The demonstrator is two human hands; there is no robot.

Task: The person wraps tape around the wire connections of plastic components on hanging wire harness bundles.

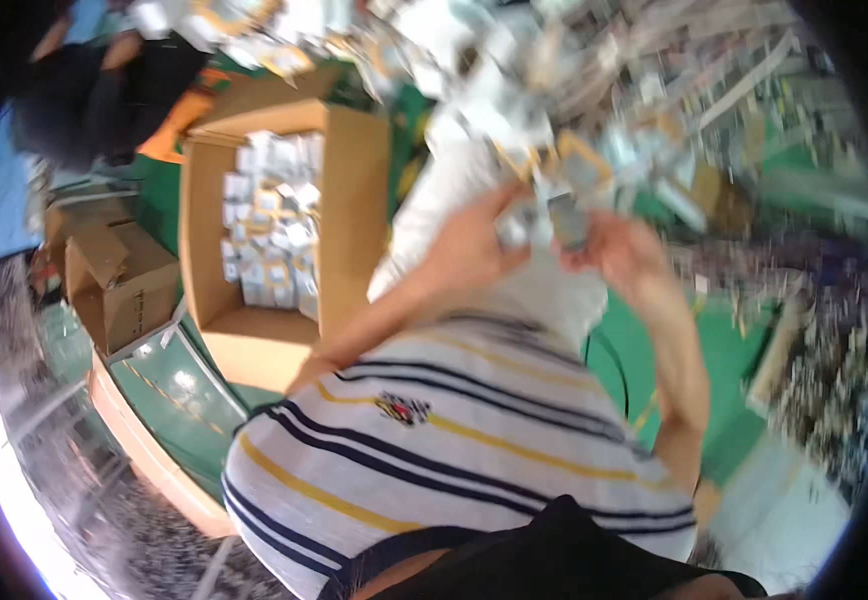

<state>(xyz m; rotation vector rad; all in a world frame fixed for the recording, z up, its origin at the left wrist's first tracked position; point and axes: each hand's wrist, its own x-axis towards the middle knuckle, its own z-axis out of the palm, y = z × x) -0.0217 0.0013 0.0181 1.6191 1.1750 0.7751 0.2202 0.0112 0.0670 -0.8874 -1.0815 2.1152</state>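
Observation:
In front of my body, both hands are raised over a white sack point(434, 205), and the picture is smeared by motion. My right hand point(622, 252) pinches a small grey square piece point(567, 222) with a pale edge. My left hand point(479, 238) is curled just left of it, with thumb and fingers around a small pale, shiny thing point(513, 230) too blurred to name. Beyond my hands lies a heap of small white pieces point(499, 95), some with yellow-orange frames point(582, 158).
On my left stands an open cardboard box point(356, 190) holding many small white and yellow pieces point(272, 225). Farther left is a smaller carton point(124, 285). A person in dark clothing point(104, 100) is at the far left. A black cable point(622, 372) lies on the green floor point(724, 350).

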